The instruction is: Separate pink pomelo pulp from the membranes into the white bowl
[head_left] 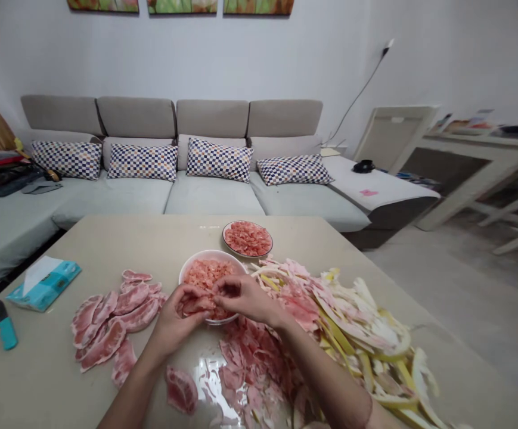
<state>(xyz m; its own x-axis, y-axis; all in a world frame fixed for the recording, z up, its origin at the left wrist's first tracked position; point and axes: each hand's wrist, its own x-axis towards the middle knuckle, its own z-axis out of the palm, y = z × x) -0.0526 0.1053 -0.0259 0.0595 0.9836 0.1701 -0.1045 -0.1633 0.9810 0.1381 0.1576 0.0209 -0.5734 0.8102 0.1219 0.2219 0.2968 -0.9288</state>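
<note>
Over the front of a white bowl [187, 264] heaped with loose pink pomelo flesh [209, 271], my left hand [179, 316] curls around a pomelo segment [195, 305]. My right hand [246, 298] is closed in a pinch at the segment's right side; its fingertips partly hide what they grip. Left of the bowl lie several unpeeled pink pomelo segments [129, 298], and one single segment [181, 390] rests nearer to me, between my forearms. Torn pink membranes [252, 357] are piled below my right hand and wrist.
Behind the bowl stands a dark-rimmed plate [248, 238] of pomelo flesh. A large heap of pomelo peel [361, 333] covers the table's right side. At the left are a blue tissue pack [46, 285] and a turquoise-handled knife [6, 328]. A sofa [214, 193] stands beyond the table.
</note>
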